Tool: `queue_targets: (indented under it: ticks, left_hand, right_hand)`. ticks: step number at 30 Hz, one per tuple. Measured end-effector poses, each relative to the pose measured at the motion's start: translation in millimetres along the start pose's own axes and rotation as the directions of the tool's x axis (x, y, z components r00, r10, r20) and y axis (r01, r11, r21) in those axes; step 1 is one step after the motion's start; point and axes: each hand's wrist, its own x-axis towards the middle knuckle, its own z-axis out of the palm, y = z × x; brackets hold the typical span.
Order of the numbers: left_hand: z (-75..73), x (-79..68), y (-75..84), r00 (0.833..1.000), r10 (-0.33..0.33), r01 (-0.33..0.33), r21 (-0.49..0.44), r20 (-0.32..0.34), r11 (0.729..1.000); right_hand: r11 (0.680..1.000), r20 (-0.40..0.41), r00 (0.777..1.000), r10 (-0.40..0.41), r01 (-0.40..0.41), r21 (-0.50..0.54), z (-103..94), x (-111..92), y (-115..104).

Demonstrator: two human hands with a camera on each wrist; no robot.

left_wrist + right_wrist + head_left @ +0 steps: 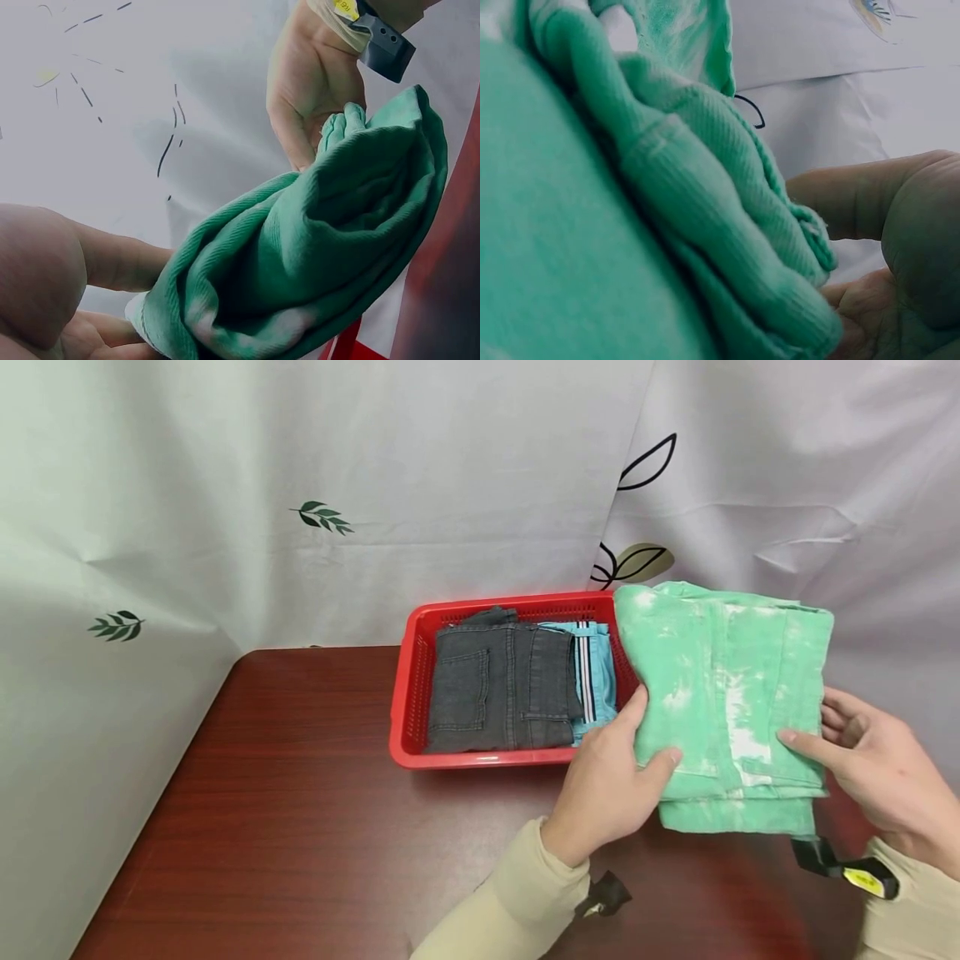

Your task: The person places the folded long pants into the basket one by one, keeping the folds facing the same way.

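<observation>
A folded green denim garment (682, 693) with white blotches, seemingly jeans, is held up in front of the red basket's right part. My left hand (611, 781) grips its left edge, thumb on the near face and the other fingers behind. At the opposite edge, my right hand (888, 772) pinches the layers between thumb and fingers. Thick folded layers of the green denim (247, 255) show edge-on in the left wrist view. The right wrist view has the right thumb (847, 199) against the rolled folds.
The red plastic basket (487, 760) stands at the back of the brown table (300, 827). Inside lie folded dark grey jeans (472, 693) and a light blue garment (602, 668) with a striped band. A white leaf-print curtain (450, 485) hangs behind.
</observation>
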Motion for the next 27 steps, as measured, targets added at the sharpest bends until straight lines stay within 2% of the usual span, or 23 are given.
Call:
queue_targets:
  ticks: [6, 12, 20, 27]
  left_hand:
    - [-5.6, -0.6, 1.4, 1.0, -0.019, 0.019, -0.008, -0.013, 1.0]
    - [-12.0, -0.7, 1.1, 0.999, -0.043, 0.043, -0.035, -0.015, 0.998]
    - [-22.1, -0.1, 1.1, 0.995, -0.098, 0.097, -0.055, -0.024, 0.994]
    - [-29.0, -0.8, 0.1, 0.995, -0.093, 0.09, -0.067, -0.041, 0.994]
  right_hand:
    - [0.999, 0.006, 0.999, -0.036, 0.035, 0.037, 2.7, 1, -5]
    - [0.997, 0.008, 0.998, -0.066, 0.066, 0.027, 5.3, 1, -12]
    - [0.996, 0.059, 0.994, -0.088, 0.086, 0.025, 5.3, 2, -15]
    - [0.994, 0.068, 0.992, -0.109, 0.107, 0.032, 7.9, 6, -20]
